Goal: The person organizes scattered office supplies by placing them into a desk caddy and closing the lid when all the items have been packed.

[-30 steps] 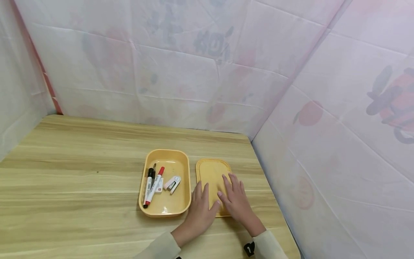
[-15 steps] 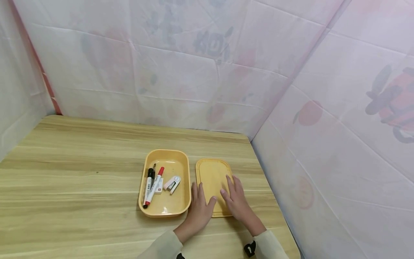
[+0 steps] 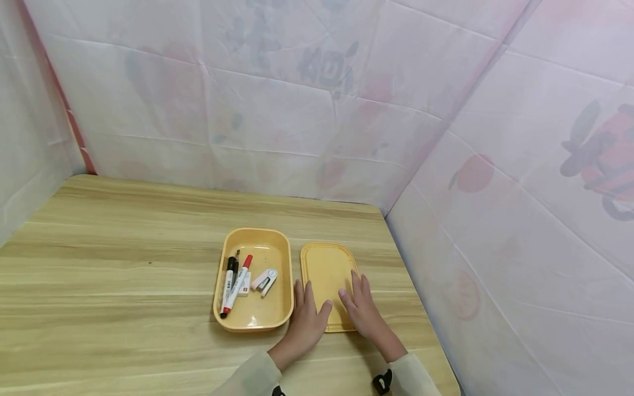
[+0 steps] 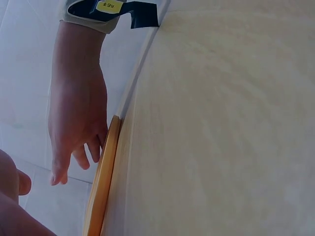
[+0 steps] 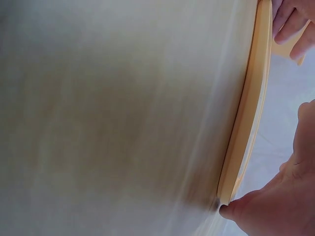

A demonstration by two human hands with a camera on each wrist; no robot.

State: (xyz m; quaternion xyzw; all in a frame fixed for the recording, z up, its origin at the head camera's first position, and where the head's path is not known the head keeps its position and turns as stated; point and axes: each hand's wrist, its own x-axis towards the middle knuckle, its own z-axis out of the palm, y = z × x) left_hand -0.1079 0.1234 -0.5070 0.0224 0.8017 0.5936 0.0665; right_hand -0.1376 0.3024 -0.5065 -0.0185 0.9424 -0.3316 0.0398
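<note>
A yellow rectangular lid (image 3: 324,267) lies flat on the table in the head view. My left hand (image 3: 303,325) is at its left side, fingers extended between lid and box, thumb over the lid. On the other side, my right hand (image 3: 365,314) rests by the right edge, fingers nearly straight, thumb over the surface. In the right wrist view a fingertip of the right hand (image 5: 275,201) sits right at the end of the lid's rim (image 5: 248,108). The left wrist view shows the lid edge-on (image 4: 106,172), with the right hand (image 4: 78,113) beyond it.
Left of the lid stands an open yellow box (image 3: 257,247). Inside are a red-capped marker (image 3: 238,287), a black-capped marker (image 3: 229,279), a slim dark pen (image 3: 236,266), a small white block (image 3: 245,288) and a pale pink stapler-like item (image 3: 264,281). Printed sheets (image 3: 277,121) enclose the table.
My left hand has shifted slightly left, off the lid's surface to its left edge. My right hand has moved a little right and down. Lid and box stay in place.
</note>
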